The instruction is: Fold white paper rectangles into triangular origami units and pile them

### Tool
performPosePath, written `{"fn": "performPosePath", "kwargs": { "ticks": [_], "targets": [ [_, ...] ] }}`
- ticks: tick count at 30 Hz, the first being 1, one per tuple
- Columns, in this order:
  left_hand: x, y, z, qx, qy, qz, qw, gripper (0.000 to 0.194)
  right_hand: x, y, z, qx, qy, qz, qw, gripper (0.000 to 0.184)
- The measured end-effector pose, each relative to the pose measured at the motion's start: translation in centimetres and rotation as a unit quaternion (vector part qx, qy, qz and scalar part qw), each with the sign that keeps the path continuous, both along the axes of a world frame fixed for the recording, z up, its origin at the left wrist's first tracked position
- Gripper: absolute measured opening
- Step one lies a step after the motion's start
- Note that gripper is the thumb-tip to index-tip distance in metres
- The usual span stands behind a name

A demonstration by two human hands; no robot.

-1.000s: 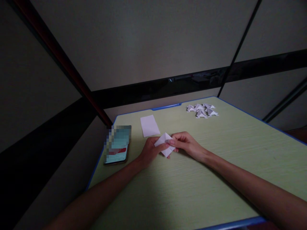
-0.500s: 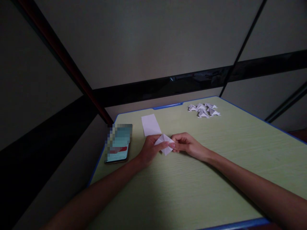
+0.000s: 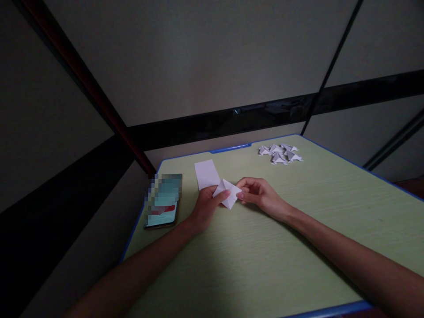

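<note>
A small white folded paper point(image 3: 229, 202), diamond-shaped with crease lines, is held above the table between both hands. My left hand point(image 3: 206, 206) is closed on its left side, thumb lying across the face and fingers behind it. With thumb and fingertips my right hand point(image 3: 258, 193) pinches the right corner. Just behind the left hand lies a flat white sheet of paper point(image 3: 206, 172) on the table.
The light green table point(image 3: 298, 247) has a blue edge. A phone point(image 3: 167, 201) with a lit, partly blurred screen lies at the left. Several folded white paper figures point(image 3: 279, 157) sit grouped at the back right. A panelled wall point(image 3: 218, 57) rises behind the table.
The folded paper has turned slightly and moved up a little. My right thumb has shifted outward to its right corner, while the left hand keeps its hold.
</note>
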State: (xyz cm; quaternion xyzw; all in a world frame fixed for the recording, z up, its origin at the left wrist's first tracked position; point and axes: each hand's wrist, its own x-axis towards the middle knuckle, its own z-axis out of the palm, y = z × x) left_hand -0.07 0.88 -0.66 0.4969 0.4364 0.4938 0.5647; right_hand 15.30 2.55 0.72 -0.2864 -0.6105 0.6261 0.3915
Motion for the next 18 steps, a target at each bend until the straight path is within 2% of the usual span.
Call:
{"fn": "performPosePath", "kwargs": {
  "ticks": [5,18],
  "targets": [
    [-0.07,0.05,-0.2,0.003,-0.025,-0.009,1.0,0.022,0.14,0.1,-0.27,-0.01,0.011,0.013,1.0,0.021],
    [-0.14,-0.02,0.03,0.001,-0.018,-0.017,1.0,0.018,0.78,0.51,-0.32,0.003,0.024,0.032,0.999,0.015]
  ]
}}
